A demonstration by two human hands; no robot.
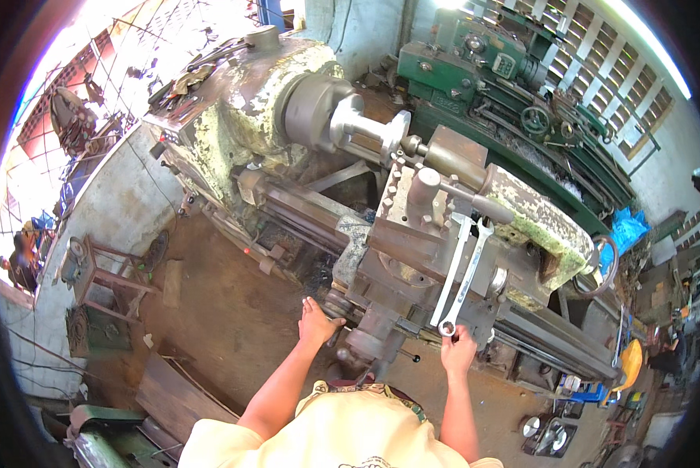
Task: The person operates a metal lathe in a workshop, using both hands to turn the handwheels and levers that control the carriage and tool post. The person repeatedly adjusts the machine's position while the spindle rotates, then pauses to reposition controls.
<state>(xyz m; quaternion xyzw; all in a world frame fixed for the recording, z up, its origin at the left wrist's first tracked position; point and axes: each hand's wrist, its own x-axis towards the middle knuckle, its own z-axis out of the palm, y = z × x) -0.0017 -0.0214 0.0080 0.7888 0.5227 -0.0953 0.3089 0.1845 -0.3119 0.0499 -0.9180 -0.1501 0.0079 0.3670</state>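
My left hand (317, 322) is at a round dark metal knob or handwheel (337, 303) on the front of a large lathe's carriage. Its fingers and thumb are spread, the thumb close against the metal. My right hand (459, 351) has its fingers curled by the ring end of a shiny combination wrench (470, 271); whatever lies inside them is hidden. Beside that wrench, a second long wrench (452, 269) lies parallel on the carriage. Above both stands the square tool post (412, 199) with bolts and a lever. A bright flanged metal workpiece (369, 129) sits between the chuck (311, 111) and the tailstock (455, 152).
A green lathe (514, 117) stands behind, at the far right. The worn headstock (245, 109) rises at left, with the bed running to the lower right. A handwheel (599, 267) sticks out at the tailstock end. A wooden stand (104, 281) is by the left wall.
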